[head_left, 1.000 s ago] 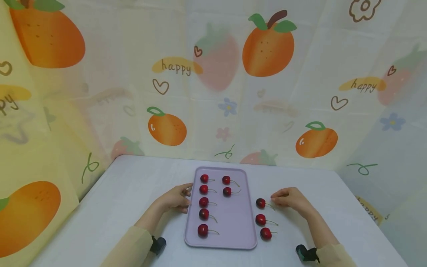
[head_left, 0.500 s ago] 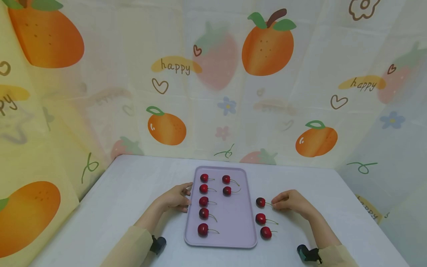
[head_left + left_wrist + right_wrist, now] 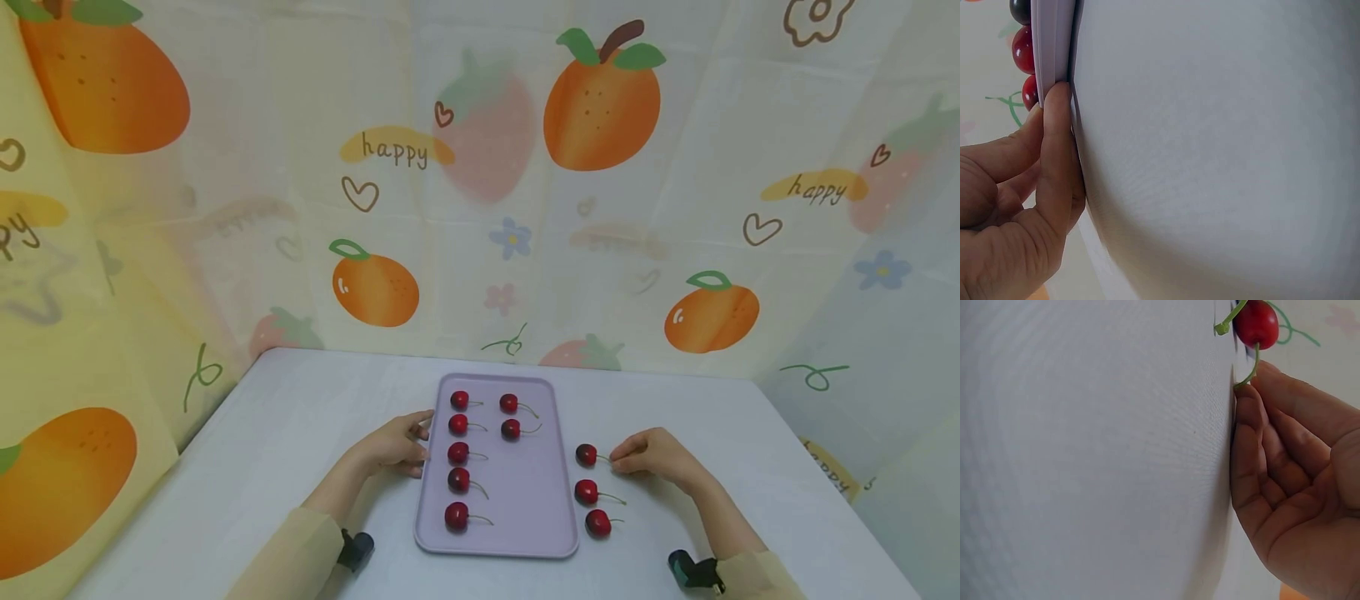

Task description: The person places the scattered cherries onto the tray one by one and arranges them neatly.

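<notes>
A lilac tray (image 3: 510,517) lies on the table, bearing several red cherries with green stems in a left column and two more at the upper right. My left hand (image 3: 395,442) holds the tray's left edge; its thumb and a finger meet the rim (image 3: 1054,44) in the left wrist view. Beside the tray's right edge, three cherries lie in a column on the table. My right hand (image 3: 656,454) pinches the stem of the farthest one (image 3: 586,455), whose fruit still rests on the table. That cherry (image 3: 1256,324) hangs over the fingertips in the right wrist view.
Nearer me on the right lie the other two loose cherries, the middle one (image 3: 587,492) and the closest (image 3: 597,523). A white cloth covers the table (image 3: 285,467). A fruit-printed curtain (image 3: 465,250) stands behind and along both sides.
My right hand has come down slightly and its fingertips have closed on the far cherry's stem. The left hand and the tray have stayed in place.
</notes>
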`<state>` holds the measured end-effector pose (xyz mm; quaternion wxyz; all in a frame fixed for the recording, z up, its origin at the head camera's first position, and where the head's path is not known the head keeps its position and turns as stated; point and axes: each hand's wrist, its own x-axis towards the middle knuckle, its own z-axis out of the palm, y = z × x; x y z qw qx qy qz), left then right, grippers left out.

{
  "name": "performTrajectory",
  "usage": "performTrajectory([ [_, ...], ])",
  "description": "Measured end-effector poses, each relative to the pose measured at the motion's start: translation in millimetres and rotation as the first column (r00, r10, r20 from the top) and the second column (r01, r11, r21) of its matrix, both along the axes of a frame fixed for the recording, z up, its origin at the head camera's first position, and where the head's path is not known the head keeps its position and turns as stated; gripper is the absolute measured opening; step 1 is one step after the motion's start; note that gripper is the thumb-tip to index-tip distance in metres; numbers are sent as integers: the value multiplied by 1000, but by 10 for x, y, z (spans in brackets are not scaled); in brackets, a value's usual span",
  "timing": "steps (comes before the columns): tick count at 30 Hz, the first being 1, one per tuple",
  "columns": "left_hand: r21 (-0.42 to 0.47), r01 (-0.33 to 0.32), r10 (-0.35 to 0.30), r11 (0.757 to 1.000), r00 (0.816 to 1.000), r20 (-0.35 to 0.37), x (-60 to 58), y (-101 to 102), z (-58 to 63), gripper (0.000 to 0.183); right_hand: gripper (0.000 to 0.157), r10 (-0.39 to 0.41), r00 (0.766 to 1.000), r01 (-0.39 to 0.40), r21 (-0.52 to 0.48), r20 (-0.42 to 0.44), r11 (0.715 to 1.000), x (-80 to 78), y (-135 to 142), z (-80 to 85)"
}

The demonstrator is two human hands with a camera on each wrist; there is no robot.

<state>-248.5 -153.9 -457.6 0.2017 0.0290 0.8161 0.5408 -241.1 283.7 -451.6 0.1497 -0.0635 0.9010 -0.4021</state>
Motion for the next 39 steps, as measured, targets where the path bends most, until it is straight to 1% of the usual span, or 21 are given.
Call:
performTrajectory([
  [4,0,2,-2,1000,1000,-2,4,-4,3,77,24,-6,1000,6,20,-9,1000,-4,-13,-6],
  [13,-11,6,-6,1000,1000,-4,12,-2,11,77,20,19,998,-16,55,-59,998,6,-42,17],
  [21,-7,9,-9,1000,1000,1,13,-4,12,77,17,32,998,-28,64,-53,998,-41,-33,-25],
  [29,0,4,-4,1000,1000,6,23,-5,21,78,13,32,998,-28,75,-56,997,-22,-62,-16],
  [33,3,5,-5,1000,1000,7,25,-6,21,78,13,47,997,-42,72,-64,996,-9,-65,-2],
  [39,-5,9,-9,1000,1000,4,21,-5,16,77,12,60,996,-54,75,-70,996,-27,-52,-26],
])
